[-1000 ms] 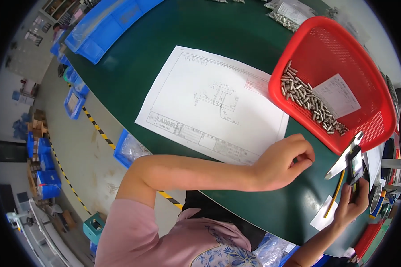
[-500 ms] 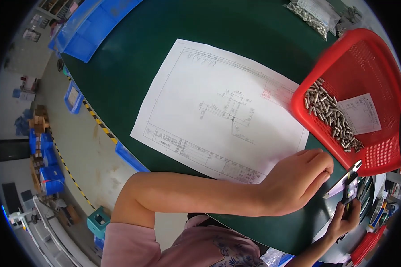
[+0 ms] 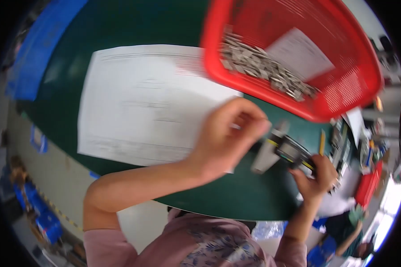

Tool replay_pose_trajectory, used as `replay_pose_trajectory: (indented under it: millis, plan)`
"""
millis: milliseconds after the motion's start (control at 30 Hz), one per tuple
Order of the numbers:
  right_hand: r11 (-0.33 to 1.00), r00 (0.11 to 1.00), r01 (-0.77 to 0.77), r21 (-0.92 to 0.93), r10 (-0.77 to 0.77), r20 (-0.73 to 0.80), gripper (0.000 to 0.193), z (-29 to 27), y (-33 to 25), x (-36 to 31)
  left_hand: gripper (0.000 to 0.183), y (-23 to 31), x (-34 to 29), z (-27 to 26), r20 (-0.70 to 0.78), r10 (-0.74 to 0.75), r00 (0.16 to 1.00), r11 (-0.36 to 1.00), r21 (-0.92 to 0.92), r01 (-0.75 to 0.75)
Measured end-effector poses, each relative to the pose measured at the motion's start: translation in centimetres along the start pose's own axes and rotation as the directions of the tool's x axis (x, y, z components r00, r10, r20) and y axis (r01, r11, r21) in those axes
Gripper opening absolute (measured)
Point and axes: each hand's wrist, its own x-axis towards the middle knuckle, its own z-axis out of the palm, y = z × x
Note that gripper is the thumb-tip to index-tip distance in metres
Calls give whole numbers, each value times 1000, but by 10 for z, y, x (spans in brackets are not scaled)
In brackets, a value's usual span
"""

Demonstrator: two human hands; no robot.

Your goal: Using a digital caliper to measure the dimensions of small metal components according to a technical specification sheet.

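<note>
My left hand (image 3: 229, 140) is held over the right edge of a technical drawing sheet (image 3: 124, 100). Its fingers are curled together in a pinch; a small pale spot shows between them, too blurred to name. In my right hand (image 3: 317, 178) is a digital caliper (image 3: 291, 150), its jaws pointing toward my left hand. The caliper's body lies slantwise above the green table, a short gap from the left fingertips. Beyond both hands stands a red plastic basket (image 3: 272, 100) with many small metal pins (image 3: 263, 66) and a white paper slip (image 3: 300, 53) in it.
The green table (image 3: 236, 196) curves along its near edge. A blue bin (image 3: 49, 49) is at the far left. Tools, including a yellow stick (image 3: 322, 141), lie right of the caliper. Another red basket (image 3: 369, 184) and a person (image 3: 349, 231) are at the right.
The view has swung to the right, so the basket and sheet appear farther left, and blurred. The caliper has turned, with its display now facing up and its jaws toward my left hand.
</note>
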Motion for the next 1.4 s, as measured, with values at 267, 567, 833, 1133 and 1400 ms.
replay_pose_trajectory:
  millis: [267,567,833,1133,1400]
  plan:
    - [998,998,61,14,-61,-3,45,-1,5,-8,15,10,-3,3,19,-98,995,994,-52,99]
    - [987,997,52,153,-61,49,32,-8,1,-14,15,4,-10,5,20,-82,996,994,-74,83]
    - [983,997,37,179,-48,62,32,-6,-1,-12,14,4,-12,3,18,-86,996,992,-96,87]
    - [982,997,43,184,-55,61,34,-6,-1,-13,14,6,-14,4,27,-86,996,992,-89,88]
    - [984,997,71,164,-77,27,32,-8,-2,-11,13,-1,-15,3,55,17,998,998,-59,-14]
